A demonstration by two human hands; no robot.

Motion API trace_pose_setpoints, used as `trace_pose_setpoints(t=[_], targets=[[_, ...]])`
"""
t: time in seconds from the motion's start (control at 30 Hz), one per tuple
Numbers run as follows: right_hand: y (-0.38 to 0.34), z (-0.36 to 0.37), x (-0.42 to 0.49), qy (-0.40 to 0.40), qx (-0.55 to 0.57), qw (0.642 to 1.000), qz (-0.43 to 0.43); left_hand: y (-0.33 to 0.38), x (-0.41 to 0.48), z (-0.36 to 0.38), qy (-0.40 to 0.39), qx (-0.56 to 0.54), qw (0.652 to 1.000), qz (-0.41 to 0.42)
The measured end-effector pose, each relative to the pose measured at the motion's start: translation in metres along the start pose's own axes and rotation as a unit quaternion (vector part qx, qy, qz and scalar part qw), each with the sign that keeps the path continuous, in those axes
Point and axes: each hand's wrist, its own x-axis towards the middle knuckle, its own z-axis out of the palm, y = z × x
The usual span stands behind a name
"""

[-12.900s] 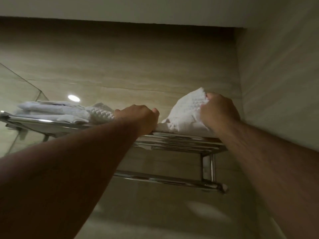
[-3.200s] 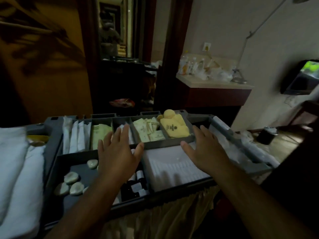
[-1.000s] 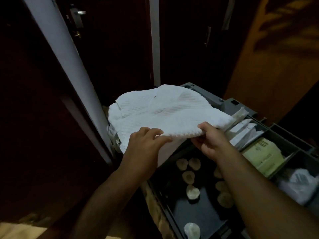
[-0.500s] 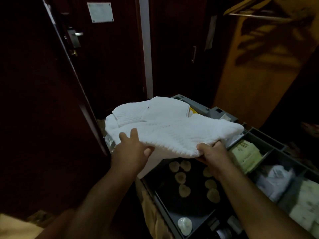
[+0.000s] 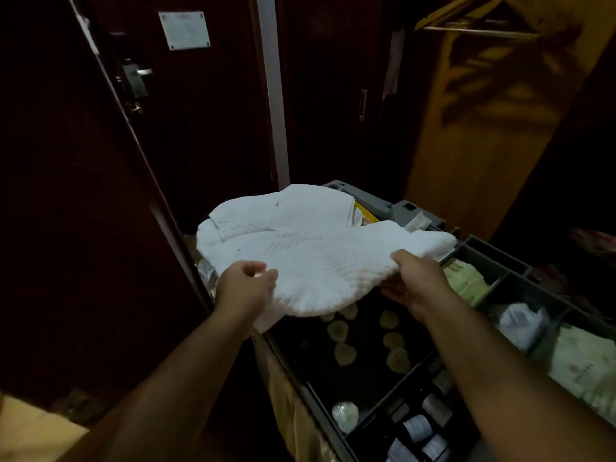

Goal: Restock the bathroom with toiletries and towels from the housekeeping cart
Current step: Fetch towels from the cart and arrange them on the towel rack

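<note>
While a dark door (image 5: 200, 135) filled the left of the view, the grey housekeeping cart (image 5: 396, 208) stood just beside it, its top tray split into compartments. A folded white towel (image 5: 316, 255) was held over the tray's left end, its near edge raised above a dark compartment. The left hand (image 5: 245, 288) gripped the towel's near left edge with curled fingers. The right hand (image 5: 416, 281) pinched its near right edge, thumb on top and fingers beneath. Green-printed packets (image 5: 465, 281) sat just right of that hand. Round pale soaps (image 5: 345, 353) lay loose below the towel's edge, and small labelled bottles (image 5: 416, 428) lay in the next compartment, nearer the person.
</note>
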Motion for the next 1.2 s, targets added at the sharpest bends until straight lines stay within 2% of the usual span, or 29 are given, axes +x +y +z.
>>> trace_pose_setpoints(t=[0.17,0.23,0.37,0.5,0.63,0.73,0.87,1.03,1.1,1.2], targets=[[0.010,-0.006,0.002,0.025,-0.167,0.984,-0.054,-0.001,-0.003,-0.001,0.043,0.026,0.999,0.019],[0.008,-0.007,0.005,0.055,-0.213,0.971,-0.093,-0.003,-0.008,0.000,0.031,0.039,0.998,0.029],[-0.004,-0.010,0.014,0.090,-0.219,0.962,-0.132,-0.001,-0.012,0.004,0.015,0.035,0.998,-0.056],[-0.006,-0.017,0.020,0.021,-0.342,0.931,-0.126,0.005,-0.010,0.008,-0.011,0.024,0.990,-0.137],[-0.006,-0.017,0.025,-0.002,-0.480,0.868,-0.124,0.006,-0.011,0.010,-0.040,-0.053,0.989,-0.135],[-0.006,-0.013,0.031,-0.006,-0.481,0.869,-0.118,0.001,-0.009,0.016,-0.047,-0.068,0.990,-0.118],[-0.002,-0.008,0.047,-0.021,-0.561,0.822,-0.094,-0.006,-0.012,0.022,-0.020,-0.025,0.996,-0.086],[-0.005,0.001,0.066,0.043,-0.525,0.842,-0.113,-0.018,-0.003,0.016,-0.013,-0.057,0.993,-0.099],[0.001,0.000,0.068,0.071,-0.529,0.836,-0.127,-0.019,-0.001,0.014,-0.009,-0.053,0.993,-0.101],[0.007,-0.003,0.065,0.067,-0.523,0.834,-0.162,-0.016,0.002,0.011,-0.011,-0.053,0.992,-0.112]])
